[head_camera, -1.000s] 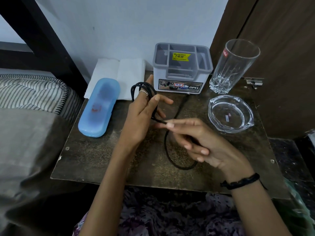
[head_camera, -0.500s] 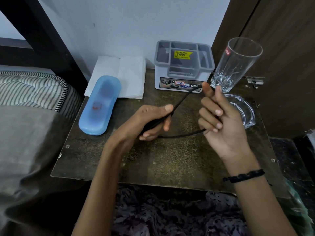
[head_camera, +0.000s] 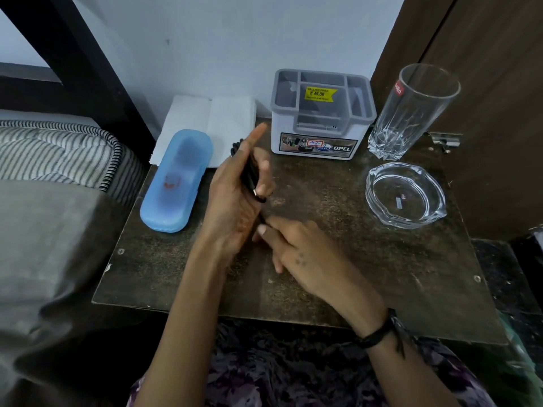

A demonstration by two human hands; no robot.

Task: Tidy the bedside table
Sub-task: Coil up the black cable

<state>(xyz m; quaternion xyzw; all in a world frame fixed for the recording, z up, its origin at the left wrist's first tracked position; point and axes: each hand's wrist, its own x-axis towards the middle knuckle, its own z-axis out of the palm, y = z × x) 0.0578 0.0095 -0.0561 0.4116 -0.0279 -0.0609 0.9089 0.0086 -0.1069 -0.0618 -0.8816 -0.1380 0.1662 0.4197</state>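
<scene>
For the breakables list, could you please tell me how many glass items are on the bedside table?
2: a tall tumbler at the back right corner, and a round ashtray just in front of it. Nothing seems hidden.

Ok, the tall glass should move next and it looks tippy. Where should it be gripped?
Probably around the lower half of the glass, near its thick faceted base. It stands upright and flares toward the rim, so low is steadier. Come from the front-left: the door sits close behind it and the ashtray just in front.
</scene>
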